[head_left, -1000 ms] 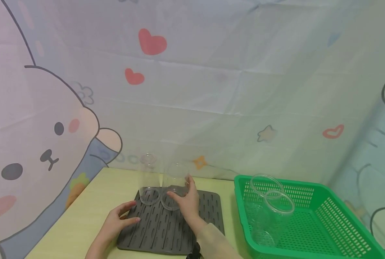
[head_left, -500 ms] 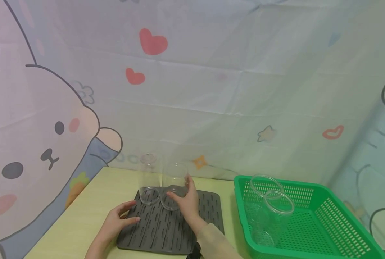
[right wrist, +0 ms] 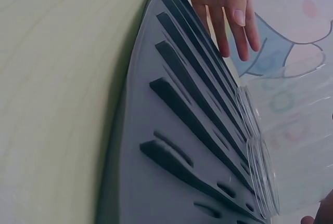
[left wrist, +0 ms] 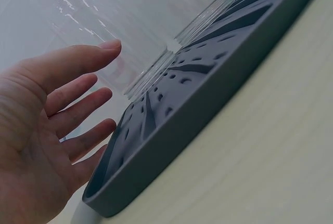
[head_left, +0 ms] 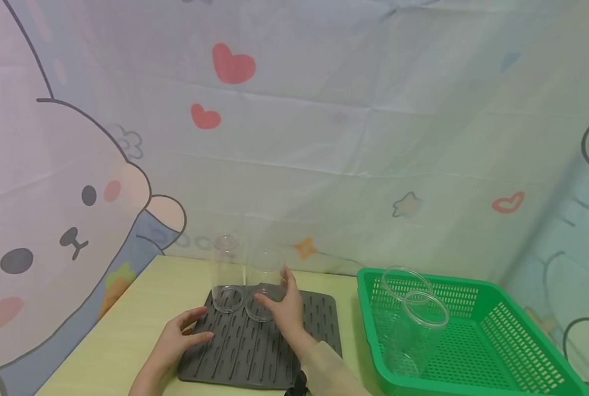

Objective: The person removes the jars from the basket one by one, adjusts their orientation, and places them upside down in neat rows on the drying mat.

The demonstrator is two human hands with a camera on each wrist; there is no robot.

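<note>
Cups, clear plastic, two, inverted on a grey ridged drying mat (head_left: 260,352), rims down, side by side toward its rear: the left cup (head_left: 228,275) standing free, the right cup (head_left: 265,272) just beside it; whether the rims touch is hard to tell. Right hand (head_left: 288,311), one: grip closed around the lower right side of the right cup, thumb at the near face, fingers round the far side. Left hand (head_left: 175,336), one: grip wide and holding nothing, fingers loosely spread at the mat's left edge, apart from both cups. Basket, green, perforated (head_left: 483,302), right of the mat, containing two further clear cups, mouths up and leaning: a front cup (head_left: 415,341) and a rear cup (head_left: 392,311). Counter, pale yellow (head_left: 136,319), beneath all. Handling note, by judgement: the step in hand appears to be seating the right cup; best done with light pressure, as thin walls probably flex, the full rim level across the ridges, and fingers released evenly sideways so that neither cup is nudged.
</note>
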